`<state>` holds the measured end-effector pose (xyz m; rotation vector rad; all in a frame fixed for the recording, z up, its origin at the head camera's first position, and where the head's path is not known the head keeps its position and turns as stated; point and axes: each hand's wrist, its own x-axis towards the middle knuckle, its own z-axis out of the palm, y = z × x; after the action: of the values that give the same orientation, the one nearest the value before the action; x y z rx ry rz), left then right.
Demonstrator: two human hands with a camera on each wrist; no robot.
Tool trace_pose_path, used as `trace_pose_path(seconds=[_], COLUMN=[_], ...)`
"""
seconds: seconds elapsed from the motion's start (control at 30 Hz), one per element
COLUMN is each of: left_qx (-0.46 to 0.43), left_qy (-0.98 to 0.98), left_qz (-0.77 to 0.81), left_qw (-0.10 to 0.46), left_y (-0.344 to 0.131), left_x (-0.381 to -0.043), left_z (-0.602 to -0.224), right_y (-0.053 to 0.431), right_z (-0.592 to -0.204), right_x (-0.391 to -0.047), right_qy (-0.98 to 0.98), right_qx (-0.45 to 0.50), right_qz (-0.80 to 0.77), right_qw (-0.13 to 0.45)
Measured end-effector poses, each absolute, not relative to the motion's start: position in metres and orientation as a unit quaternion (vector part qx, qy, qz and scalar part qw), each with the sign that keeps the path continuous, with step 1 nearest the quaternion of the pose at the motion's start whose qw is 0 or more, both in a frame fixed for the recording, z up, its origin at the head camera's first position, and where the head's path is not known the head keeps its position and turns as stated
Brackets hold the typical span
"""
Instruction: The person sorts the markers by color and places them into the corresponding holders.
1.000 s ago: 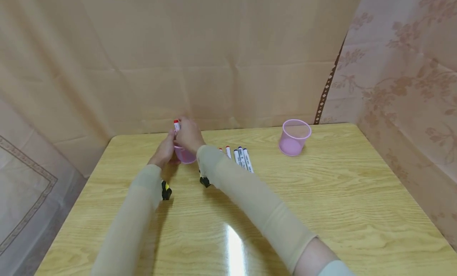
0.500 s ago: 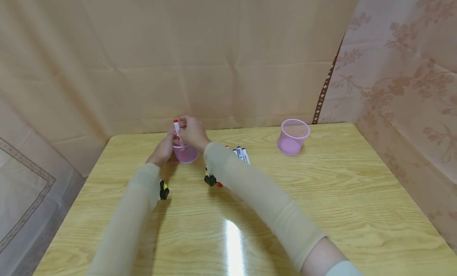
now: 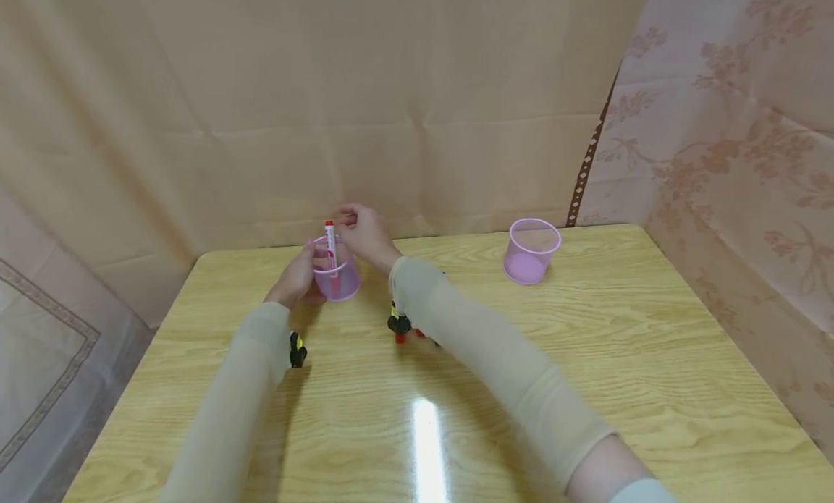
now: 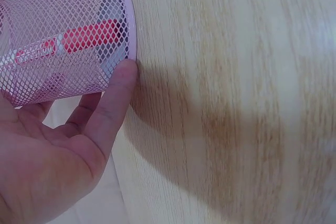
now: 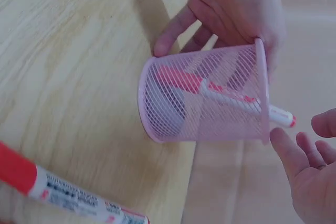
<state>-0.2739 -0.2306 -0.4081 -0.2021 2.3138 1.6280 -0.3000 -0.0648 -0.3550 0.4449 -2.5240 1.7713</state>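
A pink mesh pen cup [image 3: 348,277] stands at the back left of the table. My left hand [image 3: 296,275] holds it from the left side, thumb up at the rim and fingers spread around the far wall; in the left wrist view one fingertip reaches the base of the mesh cup [image 4: 31,19]. One red-capped whiteboard marker [image 3: 330,244] leans upright inside, its red end above the rim. Just right of the marker's top is my right hand [image 3: 369,237], fingers loosely bent and holding nothing. The right wrist view shows these fingers [image 5: 291,153] apart from the marker [image 5: 228,99].
A second pink mesh cup [image 3: 526,265] stands at the back right. Another red marker [image 5: 73,195] lies on the table near the right wrist. The right sleeve [image 3: 469,336] hides most of the markers lying there. A beige curtain [image 3: 274,112] hangs behind the table [image 3: 586,358].
My right hand has let go of the red marker and drawn back to the right. The marker has dropped lower into the cup. My left hand stays on the cup.
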Motion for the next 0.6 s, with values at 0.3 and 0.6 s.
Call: trace_pose_path(seconds=[0.3,0.6], left_qx=[-0.069,-0.064], left_qy=[0.814,0.820], left_qz=[0.558,0.551], left_qw=[0.144,0.145], left_y=[-0.232,-0.232], left_x=[-0.273,-0.272], left_z=[-0.411,-0.407], right_y=[-0.033,0.008], right_z=[-0.355,-0.355], right_x=[-0.297,-0.289], right_qy=[-0.775,-0.890], right_qx=[0.136,0.156], right_qz=[0.617,0.419], right_qw=[-0.031,-0.093])
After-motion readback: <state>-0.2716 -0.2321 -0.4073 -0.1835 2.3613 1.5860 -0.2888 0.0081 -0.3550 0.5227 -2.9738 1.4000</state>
